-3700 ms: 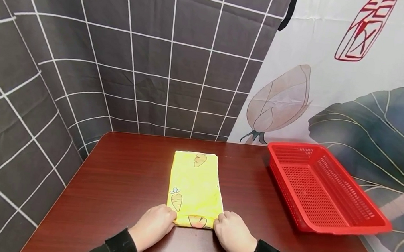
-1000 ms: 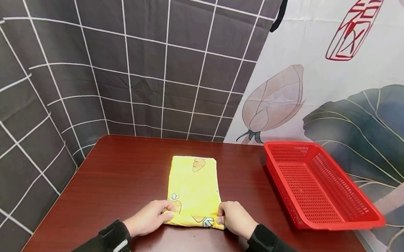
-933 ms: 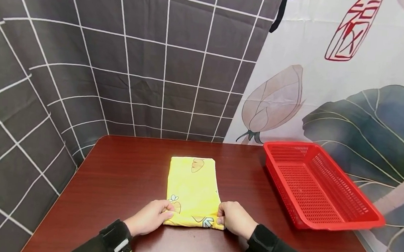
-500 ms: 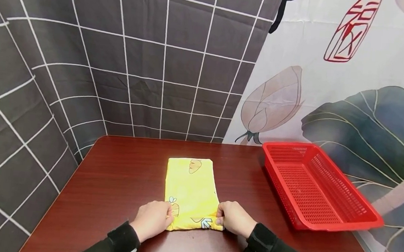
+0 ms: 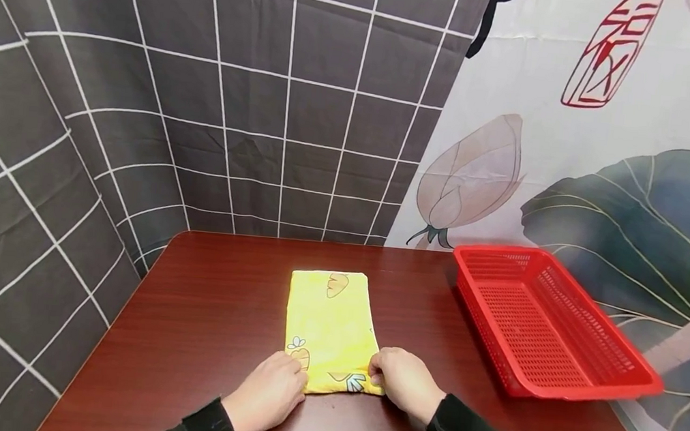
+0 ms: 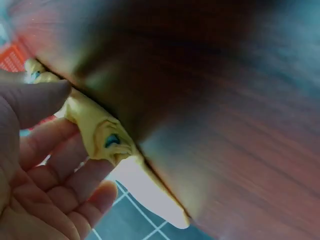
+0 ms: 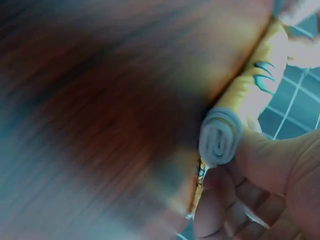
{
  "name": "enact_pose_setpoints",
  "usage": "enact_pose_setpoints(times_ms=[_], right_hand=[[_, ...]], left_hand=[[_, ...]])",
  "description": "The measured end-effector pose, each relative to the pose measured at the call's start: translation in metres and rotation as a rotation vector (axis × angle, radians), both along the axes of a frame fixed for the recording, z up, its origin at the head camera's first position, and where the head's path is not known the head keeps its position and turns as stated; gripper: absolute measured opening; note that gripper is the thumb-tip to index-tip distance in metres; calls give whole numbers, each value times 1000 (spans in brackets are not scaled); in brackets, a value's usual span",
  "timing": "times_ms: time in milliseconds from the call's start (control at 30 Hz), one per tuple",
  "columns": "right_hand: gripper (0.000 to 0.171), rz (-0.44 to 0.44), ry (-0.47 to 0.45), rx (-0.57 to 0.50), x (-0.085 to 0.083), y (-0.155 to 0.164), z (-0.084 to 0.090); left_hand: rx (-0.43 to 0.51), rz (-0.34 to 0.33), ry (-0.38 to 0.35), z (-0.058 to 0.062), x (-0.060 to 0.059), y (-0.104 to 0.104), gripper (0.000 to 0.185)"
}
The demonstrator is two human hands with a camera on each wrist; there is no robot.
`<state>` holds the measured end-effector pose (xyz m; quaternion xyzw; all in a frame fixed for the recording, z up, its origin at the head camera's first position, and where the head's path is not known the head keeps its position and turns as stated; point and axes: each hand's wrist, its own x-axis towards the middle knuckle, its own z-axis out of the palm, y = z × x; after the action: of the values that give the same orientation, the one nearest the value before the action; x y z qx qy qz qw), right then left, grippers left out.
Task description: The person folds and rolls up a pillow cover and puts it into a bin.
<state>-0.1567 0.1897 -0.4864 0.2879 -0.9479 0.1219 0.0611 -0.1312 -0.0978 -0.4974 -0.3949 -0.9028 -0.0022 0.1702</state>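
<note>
A yellow cloth point(image 5: 329, 324) with a carrot print lies on the table, its near edge turned into a roll. At the roll's near left end, my left hand point(image 5: 271, 390) holds it with bent fingers. In the left wrist view the thumb point(image 6: 42, 100) lies over the yellow roll point(image 6: 97, 127), fingers on its other side. My right hand point(image 5: 407, 382) pinches the right end of the roll between thumb and fingers. The right wrist view shows that end as a pale spiral of layers point(image 7: 220, 137), the thumb beside it. The far part of the cloth lies flat.
A red plastic basket point(image 5: 556, 337) with perforated walls stands on the right of the brown table point(image 5: 220, 300). Behind the table hang a dark grey checked curtain point(image 5: 235, 130) and a white cloth with a flower print point(image 5: 472, 172).
Since 3.7 seconds ago a blue leaf print has come to show on the roll. My left hand shifted its grip at the left end and sits slightly nearer the body; the right stays at its end.
</note>
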Motion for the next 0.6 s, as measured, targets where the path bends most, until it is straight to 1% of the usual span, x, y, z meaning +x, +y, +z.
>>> enact_pose_setpoints(times_ms=[67, 133, 233, 300, 367, 433, 533, 600], right_hand=[[30, 53, 100, 54, 4, 0, -2], [29, 100, 180, 112, 6, 0, -3], [22, 164, 251, 191, 10, -1, -1], [17, 207, 287, 206, 12, 0, 0], [14, 242, 295, 189, 13, 2, 0], [16, 258, 272, 167, 13, 5, 0], [19, 249, 211, 148, 14, 7, -1], [20, 229, 187, 163, 13, 7, -2]], left_hand=[[35, 8, -31, -3, 0, -2, 21], [76, 12, -42, -6, 0, -2, 21], [116, 14, -27, -8, 0, -3, 22], [128, 10, -5, -9, -1, -3, 21], [134, 9, 5, -9, -1, -3, 21], [135, 9, -11, -9, -2, -4, 21], [127, 17, -40, -8, -2, -4, 22], [121, 22, -61, -7, -2, -5, 23]])
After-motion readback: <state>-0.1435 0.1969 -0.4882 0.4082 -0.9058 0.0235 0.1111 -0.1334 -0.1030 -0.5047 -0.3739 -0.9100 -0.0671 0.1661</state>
